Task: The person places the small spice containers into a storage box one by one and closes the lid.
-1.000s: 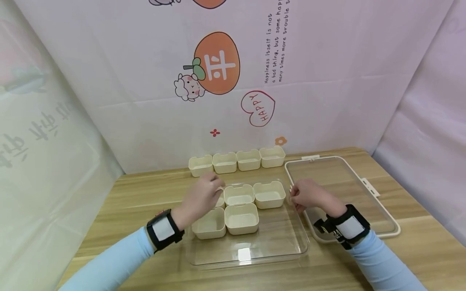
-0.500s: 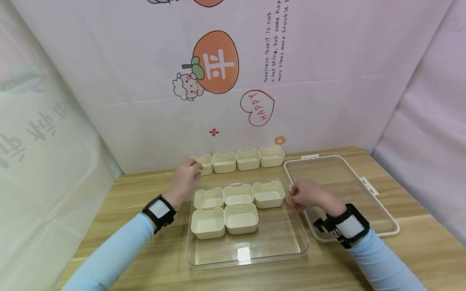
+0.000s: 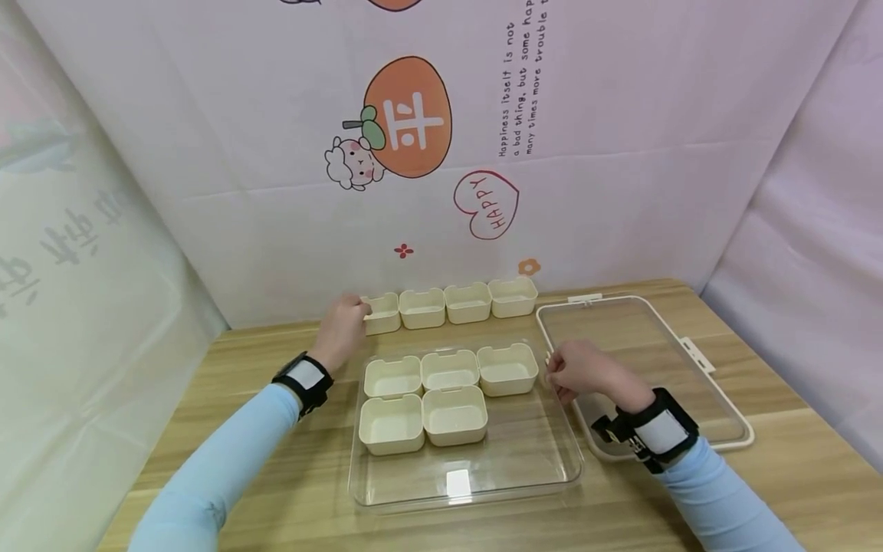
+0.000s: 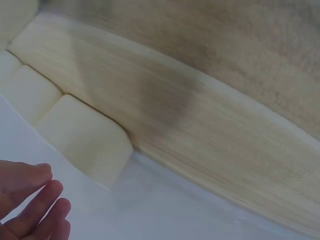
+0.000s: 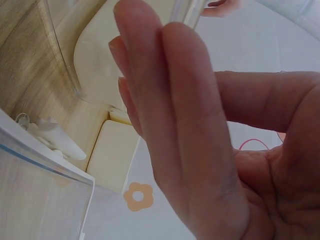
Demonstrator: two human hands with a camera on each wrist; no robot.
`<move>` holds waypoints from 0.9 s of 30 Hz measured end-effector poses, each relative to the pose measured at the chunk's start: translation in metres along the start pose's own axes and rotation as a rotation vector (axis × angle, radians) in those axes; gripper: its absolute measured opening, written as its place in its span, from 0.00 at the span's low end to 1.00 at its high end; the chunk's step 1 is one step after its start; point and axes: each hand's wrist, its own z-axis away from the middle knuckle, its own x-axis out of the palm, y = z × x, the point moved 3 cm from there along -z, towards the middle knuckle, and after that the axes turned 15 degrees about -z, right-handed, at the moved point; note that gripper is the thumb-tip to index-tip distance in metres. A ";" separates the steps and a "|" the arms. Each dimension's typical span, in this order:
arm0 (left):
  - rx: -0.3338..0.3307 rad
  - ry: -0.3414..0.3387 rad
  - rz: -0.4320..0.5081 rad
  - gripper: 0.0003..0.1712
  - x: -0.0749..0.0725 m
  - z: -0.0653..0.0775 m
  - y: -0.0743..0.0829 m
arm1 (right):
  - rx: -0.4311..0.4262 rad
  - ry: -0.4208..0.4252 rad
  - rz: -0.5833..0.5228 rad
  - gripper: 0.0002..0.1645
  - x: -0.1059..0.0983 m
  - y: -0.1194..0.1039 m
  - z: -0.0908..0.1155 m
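My left hand (image 3: pixel 341 331) is at the left end of the back row, by the leftmost cream bin (image 3: pixel 383 313). In the left wrist view its fingers are loosely bent, with nothing visible between them and thumb; whether they touch the bin I cannot tell. A clear shallow tray (image 3: pixel 513 460) stands in front, holding several cream bins, three along its far side and two nearer at left. At the tray's right rim, my right hand (image 3: pixel 582 374) holds the edge between fingers and thumb. Its fingers (image 5: pixel 195 115) hide part of the rim in the right wrist view.
More cream bins (image 3: pixel 469 303) continue the back row against the printed cloth wall (image 3: pixel 276 230). A clear lid (image 3: pixel 641 368) with a white frame and clips lies right of the tray, under my right forearm. The wooden table (image 3: pixel 269 475) extends in front and left.
My left hand has moved from the tray's far-left bin, up and left to the leftmost bin in the back row. The far-left tray bin is now uncovered. My right hand stays at the rim.
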 end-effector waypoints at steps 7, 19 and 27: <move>0.022 -0.038 -0.050 0.12 0.011 -0.004 -0.003 | 0.002 0.005 -0.010 0.07 0.001 0.002 0.000; 0.074 -0.086 -0.113 0.15 0.017 -0.001 0.001 | 0.005 0.013 -0.003 0.07 0.001 0.003 -0.002; 0.085 -0.123 -0.144 0.13 0.028 0.001 0.001 | 0.005 0.009 -0.015 0.07 0.002 0.002 -0.001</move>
